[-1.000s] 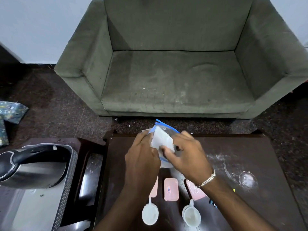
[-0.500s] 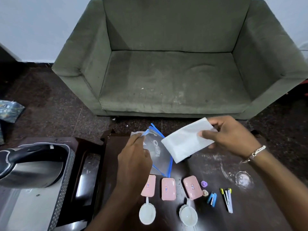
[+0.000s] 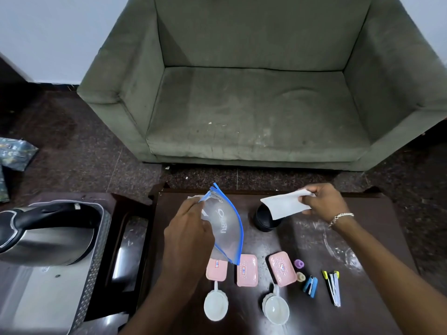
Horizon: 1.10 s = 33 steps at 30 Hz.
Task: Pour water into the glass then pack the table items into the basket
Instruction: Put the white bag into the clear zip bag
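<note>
L hand (image 3: pixel 187 228) is closed round the near edge of a clear plastic zip pouch w/ blue trim (image 3: pixel 223 228), holding it up off the dark wooden table (image 3: pixel 377 238); pouch hangs curved, its lower corner just over the row of pink cases. R hand (image 3: pixel 323 201) pinches a white folded paper sheet (image 3: pixel 283 206) betw thumb & fingers, held in the air over the far middle of the table, well apart from the pouch. Directly under the sheet's near edge stands a small dark round cup (image 3: pixel 263 220), partly hidden by the paper; can't tell if it holds anything.

Near side of the table: three pink rectangular plastic cases (image 3: pixel 246 270) in a row, the rightmost tilted. In front of them two white round scoops w/ handles (image 3: pixel 216 307), one L, one R. Right of the cases: a small purple ring-shaped piece (image 3: pixel 299 263), a pale one just below it, a blue mini stapler (image 3: pixel 310 286), and a yellow-tipped clip set (image 3: pixel 333 287) lying apart.

To the L, a steel kettle w/ black handle (image 3: pixel 46 233) sits inside a grey metal basket (image 3: pixel 96 252) on a side surface. Green fabric sofa (image 3: pixel 254 105) beyond the table.
</note>
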Available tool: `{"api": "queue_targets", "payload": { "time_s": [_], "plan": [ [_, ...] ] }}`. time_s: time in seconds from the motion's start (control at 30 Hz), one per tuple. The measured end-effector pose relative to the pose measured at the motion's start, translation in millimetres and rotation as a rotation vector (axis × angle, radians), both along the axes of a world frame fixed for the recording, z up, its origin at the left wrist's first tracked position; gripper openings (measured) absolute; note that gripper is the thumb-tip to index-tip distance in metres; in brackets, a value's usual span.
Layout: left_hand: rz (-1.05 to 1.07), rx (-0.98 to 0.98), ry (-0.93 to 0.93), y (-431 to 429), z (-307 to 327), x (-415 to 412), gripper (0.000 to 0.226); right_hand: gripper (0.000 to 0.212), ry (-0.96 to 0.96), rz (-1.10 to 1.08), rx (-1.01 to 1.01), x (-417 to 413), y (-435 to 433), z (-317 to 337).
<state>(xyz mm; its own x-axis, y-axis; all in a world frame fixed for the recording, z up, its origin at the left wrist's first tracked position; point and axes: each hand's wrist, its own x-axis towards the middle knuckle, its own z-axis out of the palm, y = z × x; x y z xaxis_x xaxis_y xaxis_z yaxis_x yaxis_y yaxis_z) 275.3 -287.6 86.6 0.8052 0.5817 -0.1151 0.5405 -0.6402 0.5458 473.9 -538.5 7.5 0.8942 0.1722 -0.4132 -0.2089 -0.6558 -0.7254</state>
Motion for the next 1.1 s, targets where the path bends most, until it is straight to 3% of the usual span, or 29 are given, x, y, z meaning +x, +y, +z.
{"api": "queue_targets", "payload": {
  "time_s": [0.2,0.37,0.57,0.7,0.8,0.87,0.93,1.0,1.1],
  "plan": [
    [-0.004,-0.005,0.009,2,-2,-4,0.047,0.040,-0.021,-0.015,-0.145,-6,11,-35],
    [-0.020,-0.008,0.002,4,-1,-3,0.049,0.025,0.014,0.036,-0.275,-5,22,-52],
    [-0.049,-0.013,-0.028,3,-1,-2,0.045,0.029,0.059,0.028,-0.382,-6,42,-72],
    [-0.048,-0.038,-0.045,6,0,-1,0.042,0.038,0.070,0.086,-0.460,-9,46,-80],
    [-0.031,-0.064,-0.042,9,-1,-2,0.033,0.049,-0.060,0.208,-0.535,-16,42,-68],
    [-0.014,-0.071,-0.053,10,-2,-2,0.029,0.052,-0.217,0.147,-0.378,-29,42,-48],
    [0.002,-0.082,-0.075,9,-1,0,0.027,0.045,-0.343,0.068,-0.038,-51,47,-15],
    [0.011,-0.083,-0.093,6,0,2,0.025,0.039,-0.453,0.166,0.225,-80,51,18],
    [0.003,-0.106,-0.149,2,2,5,0.023,0.054,-0.500,0.432,0.223,-122,55,44]
  ]
}}
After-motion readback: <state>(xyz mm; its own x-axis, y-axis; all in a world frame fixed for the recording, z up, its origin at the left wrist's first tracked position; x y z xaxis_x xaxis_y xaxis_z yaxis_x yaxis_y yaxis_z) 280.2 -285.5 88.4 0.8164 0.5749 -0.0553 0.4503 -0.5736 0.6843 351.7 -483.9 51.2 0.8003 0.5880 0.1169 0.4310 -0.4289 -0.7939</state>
